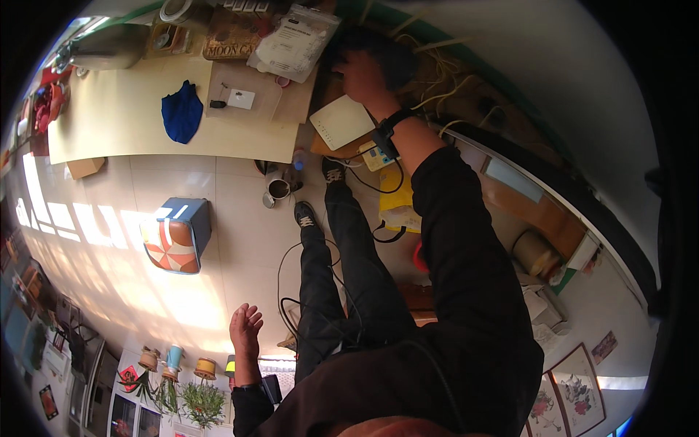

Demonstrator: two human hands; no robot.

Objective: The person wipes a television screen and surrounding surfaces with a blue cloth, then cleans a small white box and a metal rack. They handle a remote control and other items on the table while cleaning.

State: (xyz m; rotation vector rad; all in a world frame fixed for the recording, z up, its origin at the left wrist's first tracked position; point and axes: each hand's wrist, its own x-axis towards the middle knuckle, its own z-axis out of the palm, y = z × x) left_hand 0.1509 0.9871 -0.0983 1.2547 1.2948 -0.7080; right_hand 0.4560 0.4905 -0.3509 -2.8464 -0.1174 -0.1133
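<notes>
My right hand (367, 82), with a black band on its wrist, reaches to a dark blue cloth item (401, 57) at the back corner. Its fingertips are lost in shadow against the fabric, so I cannot tell whether they grip it. Just below that hand lies a white router-like box (343, 123). Off to the left, my left hand (246, 330) hangs above the floor, holding nothing, its fingers loosely curled and slightly apart. A blue cloth piece (182, 113) lies on the pale tabletop (120, 114).
A clear printed pouch (295, 41) and a moon cake box (232, 33) sit at the table's back. A power strip (375, 157), yellow bag (398, 196) and loose cables (437, 68) are near my right arm. A blue stool (177, 235) stands left; metal pots (277, 187) are by my feet.
</notes>
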